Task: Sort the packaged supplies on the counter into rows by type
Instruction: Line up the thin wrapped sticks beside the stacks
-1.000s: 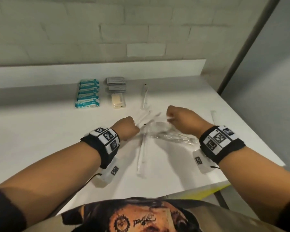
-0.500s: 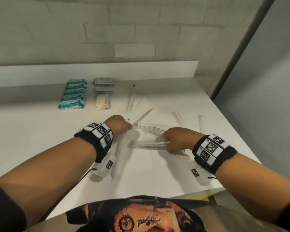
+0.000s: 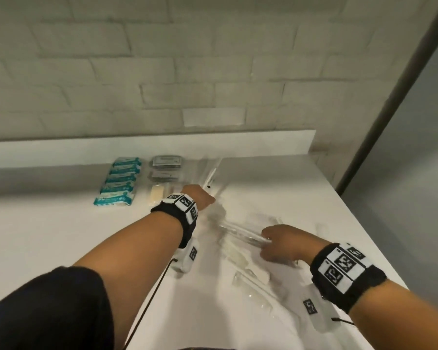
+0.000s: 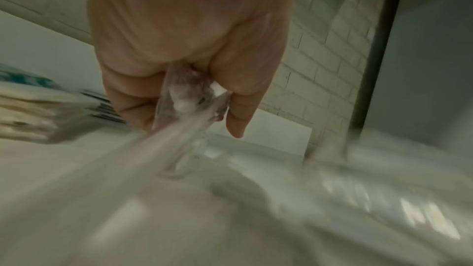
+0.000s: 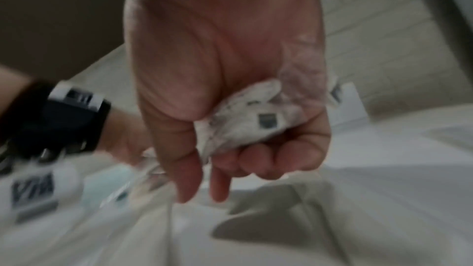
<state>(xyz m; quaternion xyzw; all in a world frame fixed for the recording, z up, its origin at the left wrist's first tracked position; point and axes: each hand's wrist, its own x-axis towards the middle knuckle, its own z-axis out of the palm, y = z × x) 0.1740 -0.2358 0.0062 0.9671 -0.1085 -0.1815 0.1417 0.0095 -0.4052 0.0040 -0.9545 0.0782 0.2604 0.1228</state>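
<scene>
A row of teal packets (image 3: 119,180) and a row of grey and beige sachets (image 3: 165,173) lie at the back left of the white counter (image 3: 48,236). My left hand (image 3: 200,198) is far out beside the sachets and grips the end of a long clear-wrapped stick pack (image 4: 184,96). A wrapped stick (image 3: 210,178) lies just beyond it. My right hand (image 3: 281,243) is nearer and to the right. It clutches a bunch of clear wrappers with printed ends (image 5: 250,120). Loose clear packs (image 3: 250,271) lie blurred between my arms.
A low white upstand (image 3: 162,145) and a brick wall (image 3: 187,59) close the back. The counter's right edge (image 3: 364,236) drops off beside a grey wall. A cable (image 3: 147,304) trails from my left wrist.
My left hand has carried its clear pack forward, up to the rows at the back. My right hand has stayed low and closed on a bunch of wrappers. The view has shifted.
</scene>
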